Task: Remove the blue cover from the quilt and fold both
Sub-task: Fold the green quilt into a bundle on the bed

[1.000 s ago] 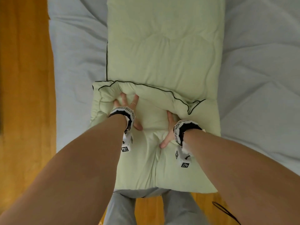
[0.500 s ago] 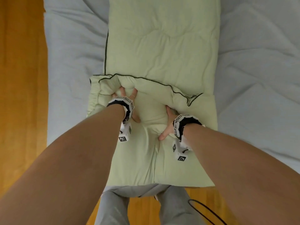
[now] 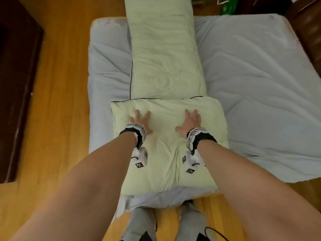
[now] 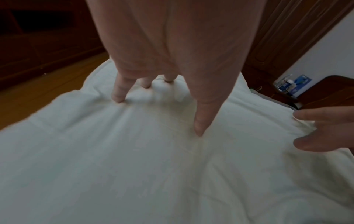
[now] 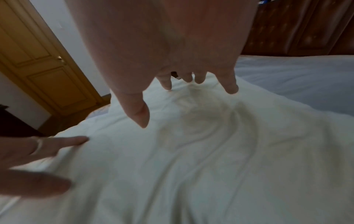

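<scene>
The pale green quilt [image 3: 165,66] lies as a long strip down the middle, its near end folded over into a thick pad [image 3: 166,153] edged with black piping. Under it spreads the pale blue cover [image 3: 251,84], flat on the floor. My left hand [image 3: 140,119] presses flat on the pad's left part, fingers spread. My right hand [image 3: 190,120] presses flat on its right part. The left wrist view shows my left fingers [image 4: 118,92] straight on the quilt [image 4: 153,166]. In the right wrist view my right fingers [image 5: 229,86] rest spread on the quilt [image 5: 210,151].
Wooden floor [image 3: 60,119] surrounds the bedding. Dark wooden furniture [image 3: 15,84] stands at the left and more dark furniture [image 3: 309,32] at the far right. A green item [image 3: 229,6] lies past the cover's far edge. My legs [image 3: 144,221] stand at the near edge.
The rolled near end of the quilt has been laid over flat into a pad. Both hands have let go of the fold, moved apart and now press open on top.
</scene>
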